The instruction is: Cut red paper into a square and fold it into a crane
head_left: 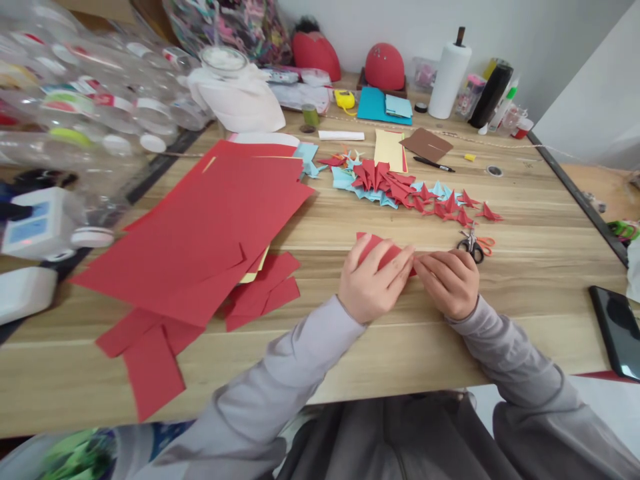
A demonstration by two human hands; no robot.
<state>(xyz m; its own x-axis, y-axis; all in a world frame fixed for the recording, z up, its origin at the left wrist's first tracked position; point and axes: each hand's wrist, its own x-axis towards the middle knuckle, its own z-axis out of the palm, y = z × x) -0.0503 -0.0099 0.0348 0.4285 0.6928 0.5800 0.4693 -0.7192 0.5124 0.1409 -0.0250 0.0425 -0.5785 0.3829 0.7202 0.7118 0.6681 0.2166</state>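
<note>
A small piece of red paper [376, 245] lies under and between my hands at the middle of the table. My left hand [376, 277] presses on it from the left, fingers together over its face. At its right end, my right hand [447, 280] pinches the paper's edge, its fingertips touching those of the left. Part of the paper is hidden by my fingers, so its folds cannot be made out. Just beyond the right hand rest scissors with black handles [471, 245] and an orange-handled pair [486, 245]. Folded red paper pieces [395, 187] and light blue ones lie in a row behind.
Large red sheets [200, 227] and cut red strips [155, 370] cover the table's left side. Plastic bottles [115, 110] crowd the far left. A black phone [617, 330] is near the right edge. Farther back are a pen [434, 164], brown paper [427, 145] and a yellow tape measure [345, 100].
</note>
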